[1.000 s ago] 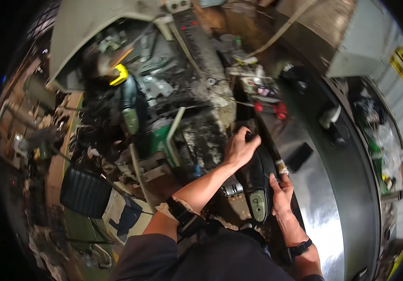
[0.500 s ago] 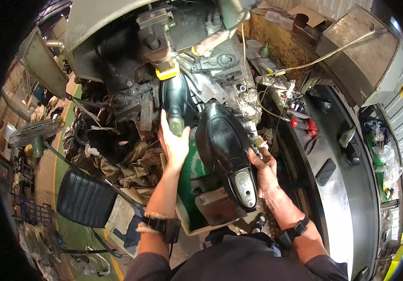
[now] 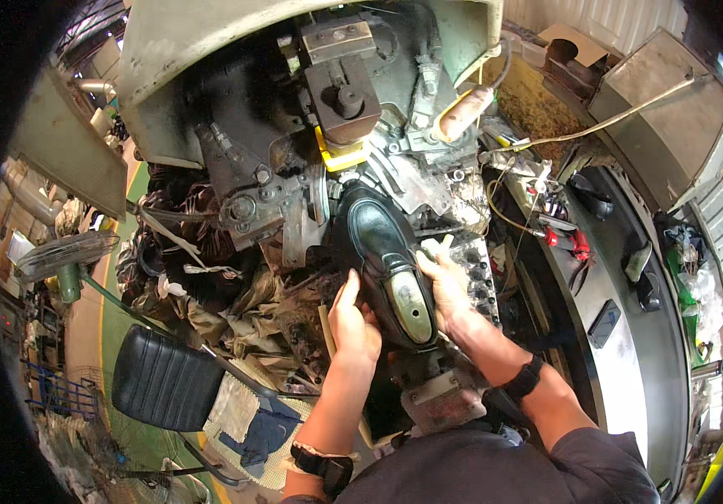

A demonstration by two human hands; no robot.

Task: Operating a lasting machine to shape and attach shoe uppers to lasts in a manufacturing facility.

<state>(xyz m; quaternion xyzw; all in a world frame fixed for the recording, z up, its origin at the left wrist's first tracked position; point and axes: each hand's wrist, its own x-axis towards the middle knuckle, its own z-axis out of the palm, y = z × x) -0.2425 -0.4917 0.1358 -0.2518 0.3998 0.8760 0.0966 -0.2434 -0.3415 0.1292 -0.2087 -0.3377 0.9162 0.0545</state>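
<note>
black shoe — underside out of sight

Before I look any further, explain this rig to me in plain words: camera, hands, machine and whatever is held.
There is no robot. A person's left hand and right hand hold a black shoe between them, fitted over a pale green form. The view comes from a wide fisheye camera worn on the person's head, looking down, so straight edges bend. The shoe's toe points toward a dark machine with a yellow part ahead; I cannot tell whether they touch. To the right, a dark phone lies on a shiny metal surface.
</note>
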